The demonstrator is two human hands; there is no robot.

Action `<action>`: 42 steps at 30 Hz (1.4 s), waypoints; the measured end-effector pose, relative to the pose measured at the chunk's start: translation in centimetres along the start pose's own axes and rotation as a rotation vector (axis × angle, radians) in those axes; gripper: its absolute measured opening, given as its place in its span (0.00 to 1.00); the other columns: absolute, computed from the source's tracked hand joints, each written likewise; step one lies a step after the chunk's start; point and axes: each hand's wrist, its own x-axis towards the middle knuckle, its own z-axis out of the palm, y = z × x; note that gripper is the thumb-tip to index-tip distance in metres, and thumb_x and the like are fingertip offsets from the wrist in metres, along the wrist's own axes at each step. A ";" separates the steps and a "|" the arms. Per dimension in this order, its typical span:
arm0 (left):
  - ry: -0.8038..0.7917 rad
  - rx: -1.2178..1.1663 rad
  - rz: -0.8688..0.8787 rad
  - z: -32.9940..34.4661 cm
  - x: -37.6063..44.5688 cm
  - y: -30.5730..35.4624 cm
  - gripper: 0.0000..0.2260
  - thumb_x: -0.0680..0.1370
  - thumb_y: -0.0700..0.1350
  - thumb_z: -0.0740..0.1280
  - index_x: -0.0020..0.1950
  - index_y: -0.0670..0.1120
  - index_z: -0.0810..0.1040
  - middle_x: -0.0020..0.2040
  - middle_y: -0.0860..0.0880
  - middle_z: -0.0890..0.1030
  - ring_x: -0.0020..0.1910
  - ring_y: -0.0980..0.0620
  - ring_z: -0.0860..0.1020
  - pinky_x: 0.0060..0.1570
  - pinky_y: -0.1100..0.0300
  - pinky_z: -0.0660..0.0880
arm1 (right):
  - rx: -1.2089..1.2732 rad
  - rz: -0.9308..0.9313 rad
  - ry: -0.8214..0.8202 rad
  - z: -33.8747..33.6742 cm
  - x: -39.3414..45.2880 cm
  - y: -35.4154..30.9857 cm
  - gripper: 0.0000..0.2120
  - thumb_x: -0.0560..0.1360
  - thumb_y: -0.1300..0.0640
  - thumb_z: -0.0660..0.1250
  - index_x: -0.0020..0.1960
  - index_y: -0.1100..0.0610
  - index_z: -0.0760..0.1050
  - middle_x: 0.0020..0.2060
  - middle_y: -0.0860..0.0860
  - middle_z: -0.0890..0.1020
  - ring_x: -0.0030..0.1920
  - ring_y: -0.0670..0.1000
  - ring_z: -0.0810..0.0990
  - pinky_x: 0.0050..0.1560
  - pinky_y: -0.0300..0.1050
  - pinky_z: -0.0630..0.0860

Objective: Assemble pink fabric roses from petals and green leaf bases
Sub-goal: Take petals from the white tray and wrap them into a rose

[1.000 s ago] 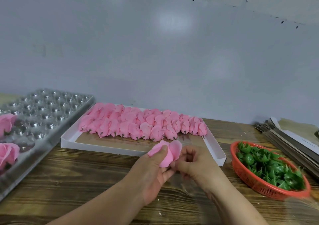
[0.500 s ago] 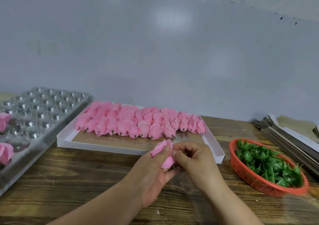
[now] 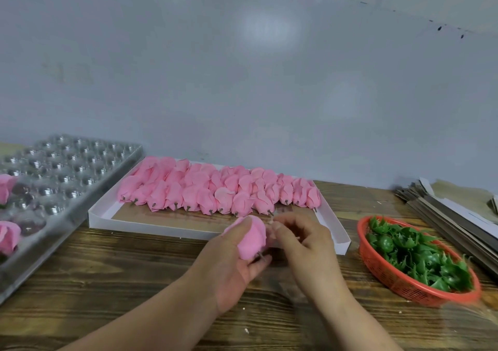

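left hand at centre of wooden table, thumb over the top and fingers curled beneath a pink rose bud, grip closed round it; short dark stem poking out at the lower end by the fingers. right hand just beside, fingers curled in, fingertips meeting the bud's upper right edge; whether pinching a petal or only touching, cannot tell. behind the hands, shallow white tray holding rows of pink rose buds, stems toward the near side. right of the hands, red mesh basket filled with green leaf bases. far right, stack of flat cardboard pieces. left side, clear plastic cavity tray, blurred, with two finished pink roses seated at its near left edge.
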 end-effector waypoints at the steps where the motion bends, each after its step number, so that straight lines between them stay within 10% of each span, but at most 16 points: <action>1: 0.029 0.004 0.002 -0.1 0.1 0.3 0.15 0.78 0.45 0.64 0.64 0.44 0.74 0.57 0.40 0.81 0.54 0.44 0.80 0.58 0.45 0.74 | 0.050 0.032 -0.023 0.0 0.0 0.2 0.11 0.73 0.63 0.68 0.35 0.51 0.79 0.32 0.48 0.82 0.33 0.42 0.77 0.37 0.33 0.72; 6: -0.037 -0.031 -0.088 -0.3 0.3 0.8 0.22 0.81 0.52 0.58 0.67 0.39 0.71 0.56 0.33 0.80 0.55 0.38 0.80 0.56 0.44 0.76 | 0.282 0.116 -0.226 1.4 -1.1 0.8 0.11 0.66 0.62 0.74 0.45 0.49 0.82 0.38 0.60 0.82 0.38 0.55 0.79 0.43 0.60 0.78; 14: -0.123 -0.186 -0.176 -0.4 0.2 0.6 0.19 0.72 0.51 0.64 0.40 0.37 0.85 0.42 0.37 0.83 0.43 0.42 0.84 0.52 0.47 0.78 | 0.042 -0.062 -0.109 1.9 -1.6 1.2 0.18 0.64 0.54 0.71 0.52 0.39 0.79 0.39 0.41 0.82 0.38 0.41 0.77 0.44 0.44 0.76; 26: 0.129 -0.144 -0.162 0.0 -0.2 1.0 0.12 0.78 0.44 0.65 0.54 0.37 0.80 0.46 0.37 0.84 0.39 0.48 0.81 0.39 0.63 0.77 | 0.035 -0.079 -0.083 0.7 -0.9 0.6 0.10 0.67 0.66 0.75 0.42 0.52 0.81 0.32 0.47 0.79 0.33 0.44 0.74 0.39 0.49 0.77; 31: 0.164 -0.068 -0.153 -0.2 0.2 0.4 0.09 0.76 0.42 0.69 0.41 0.39 0.86 0.40 0.44 0.84 0.37 0.53 0.77 0.34 0.63 0.75 | -0.057 -0.175 -0.101 0.3 -0.7 0.5 0.08 0.69 0.67 0.72 0.37 0.55 0.81 0.35 0.49 0.81 0.38 0.48 0.77 0.41 0.47 0.76; 42: 0.117 -0.026 -0.070 0.2 0.1 0.3 0.10 0.79 0.40 0.65 0.57 0.38 0.81 0.51 0.42 0.84 0.54 0.47 0.79 0.53 0.57 0.73 | -0.108 -0.236 -0.060 0.0 -0.9 0.1 0.05 0.70 0.56 0.68 0.36 0.56 0.78 0.30 0.45 0.75 0.29 0.44 0.71 0.32 0.40 0.68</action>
